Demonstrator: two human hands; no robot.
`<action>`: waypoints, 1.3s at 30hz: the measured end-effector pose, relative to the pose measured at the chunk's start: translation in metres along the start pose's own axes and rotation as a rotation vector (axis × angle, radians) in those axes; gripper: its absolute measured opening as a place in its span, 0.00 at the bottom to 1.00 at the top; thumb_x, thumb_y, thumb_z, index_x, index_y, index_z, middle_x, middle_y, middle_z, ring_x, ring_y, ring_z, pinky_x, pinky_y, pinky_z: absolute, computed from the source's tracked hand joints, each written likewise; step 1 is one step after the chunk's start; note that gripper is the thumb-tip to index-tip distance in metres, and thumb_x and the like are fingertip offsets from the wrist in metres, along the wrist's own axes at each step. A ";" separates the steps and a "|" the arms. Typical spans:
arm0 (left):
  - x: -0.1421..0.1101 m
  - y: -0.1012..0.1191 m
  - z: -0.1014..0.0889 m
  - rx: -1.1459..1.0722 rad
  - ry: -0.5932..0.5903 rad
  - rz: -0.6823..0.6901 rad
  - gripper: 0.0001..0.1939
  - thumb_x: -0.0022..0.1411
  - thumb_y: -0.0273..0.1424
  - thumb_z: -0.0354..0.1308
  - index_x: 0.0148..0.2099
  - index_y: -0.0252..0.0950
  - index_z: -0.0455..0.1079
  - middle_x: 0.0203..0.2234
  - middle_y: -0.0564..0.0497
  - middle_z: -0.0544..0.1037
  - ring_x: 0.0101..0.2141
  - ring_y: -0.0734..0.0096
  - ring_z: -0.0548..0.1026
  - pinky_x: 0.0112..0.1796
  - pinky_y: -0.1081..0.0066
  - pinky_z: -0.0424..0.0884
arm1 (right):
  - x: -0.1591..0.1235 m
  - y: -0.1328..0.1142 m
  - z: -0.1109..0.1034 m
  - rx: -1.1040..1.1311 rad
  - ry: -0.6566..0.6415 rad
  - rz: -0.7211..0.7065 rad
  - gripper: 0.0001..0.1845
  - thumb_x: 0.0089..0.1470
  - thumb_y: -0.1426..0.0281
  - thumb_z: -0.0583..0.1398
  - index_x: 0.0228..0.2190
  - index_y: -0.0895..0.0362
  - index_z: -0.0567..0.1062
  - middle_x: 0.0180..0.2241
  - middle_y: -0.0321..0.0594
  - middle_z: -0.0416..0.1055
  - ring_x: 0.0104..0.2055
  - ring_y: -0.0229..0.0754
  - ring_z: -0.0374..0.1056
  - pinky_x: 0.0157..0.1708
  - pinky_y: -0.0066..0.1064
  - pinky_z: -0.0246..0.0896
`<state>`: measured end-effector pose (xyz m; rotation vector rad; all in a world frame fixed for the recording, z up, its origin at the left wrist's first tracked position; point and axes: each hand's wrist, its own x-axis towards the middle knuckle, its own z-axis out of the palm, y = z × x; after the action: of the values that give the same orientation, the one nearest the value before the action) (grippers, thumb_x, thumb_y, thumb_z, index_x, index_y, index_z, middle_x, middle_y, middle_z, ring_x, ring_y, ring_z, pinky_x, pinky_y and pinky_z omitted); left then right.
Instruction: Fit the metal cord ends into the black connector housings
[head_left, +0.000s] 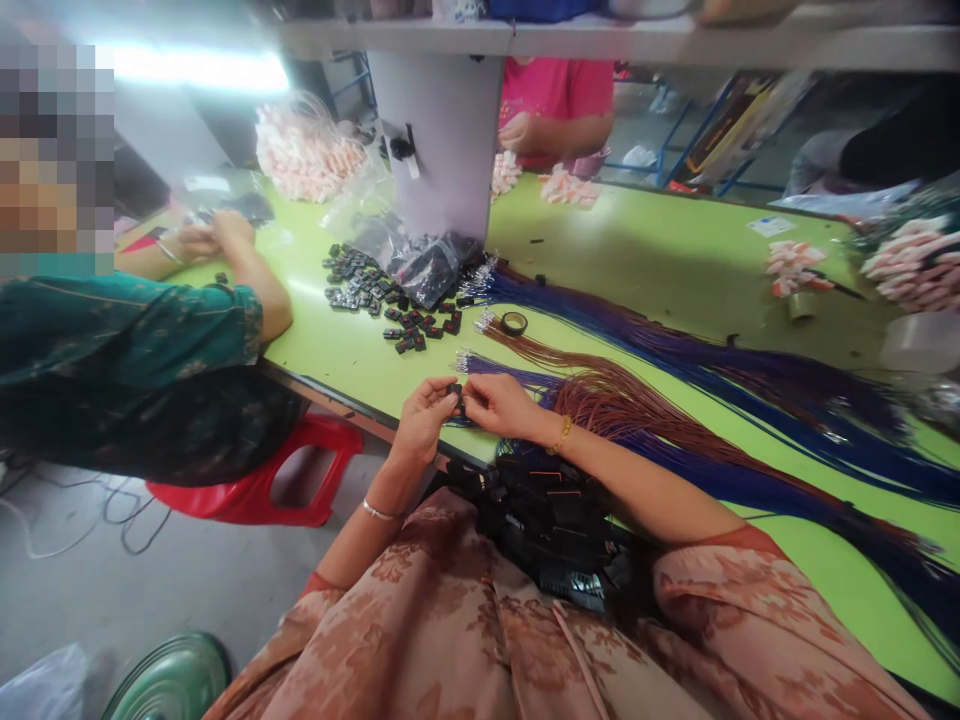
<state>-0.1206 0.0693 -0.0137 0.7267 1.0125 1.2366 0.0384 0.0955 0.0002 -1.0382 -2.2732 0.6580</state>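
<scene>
At the table's near edge my left hand (426, 415) is closed, pinching a small black plastic connector housing (455, 392) between thumb and fingers. My right hand (504, 404) meets it from the right, its fingers pressed together against the housing; whatever they grip is hidden. Beside my right hand lies a bundle of purple wires (491, 370) with metal terminals at the ends. Brown wires (540, 352) run behind it, and a bundle of blue wires (600, 310) stretches farther back. Loose black connector housings (412, 322) are scattered beyond my hands. Many finished-looking black parts (555, 500) rest on my lap.
A tape roll (514, 323) lies on the green table (322, 350). Plastic bags (427, 270) sit against a grey upright panel (442, 140). A co-worker in a green sleeve (135, 325) sits left on a red stool (300, 470); another in pink (559, 105) sits opposite.
</scene>
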 end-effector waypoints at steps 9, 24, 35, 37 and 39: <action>0.000 0.008 -0.005 0.056 -0.002 -0.054 0.16 0.43 0.27 0.66 0.39 0.33 0.72 0.30 0.50 0.77 0.29 0.77 0.73 0.30 0.76 0.68 | 0.011 0.028 -0.032 -0.228 -0.025 0.204 0.11 0.57 0.69 0.52 0.32 0.59 0.73 0.33 0.41 0.73 0.33 0.38 0.64 0.34 0.27 0.53; 0.009 0.008 -0.008 0.008 -0.041 -0.102 0.15 0.45 0.26 0.67 0.39 0.33 0.73 0.31 0.49 0.78 0.29 0.77 0.73 0.29 0.77 0.69 | 0.009 0.047 -0.029 -0.621 -0.239 0.360 0.14 0.61 0.66 0.51 0.43 0.59 0.70 0.43 0.52 0.71 0.42 0.50 0.68 0.36 0.34 0.56; 0.012 0.005 0.000 -0.061 -0.042 -0.095 0.16 0.46 0.26 0.66 0.40 0.33 0.72 0.32 0.50 0.76 0.31 0.77 0.73 0.32 0.77 0.68 | 0.010 0.048 -0.032 -0.473 -0.084 0.370 0.11 0.59 0.70 0.50 0.36 0.61 0.70 0.35 0.50 0.73 0.33 0.44 0.67 0.32 0.31 0.52; 0.012 0.004 0.003 -0.090 -0.037 -0.084 0.15 0.46 0.25 0.66 0.39 0.33 0.72 0.32 0.51 0.76 0.31 0.78 0.73 0.32 0.77 0.68 | 0.015 0.045 -0.033 -0.307 -0.010 0.311 0.09 0.57 0.69 0.52 0.32 0.60 0.71 0.31 0.44 0.73 0.30 0.40 0.64 0.32 0.29 0.51; 0.012 0.003 0.005 -0.118 -0.039 -0.074 0.14 0.46 0.25 0.66 0.39 0.34 0.72 0.32 0.51 0.75 0.31 0.79 0.72 0.32 0.78 0.68 | 0.023 0.038 -0.032 -0.120 0.065 0.239 0.08 0.55 0.69 0.53 0.30 0.59 0.70 0.28 0.39 0.71 0.28 0.37 0.61 0.30 0.28 0.51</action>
<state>-0.1168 0.0824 -0.0116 0.6146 0.9182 1.2034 0.0665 0.1420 0.0058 -1.3833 -2.1743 0.5789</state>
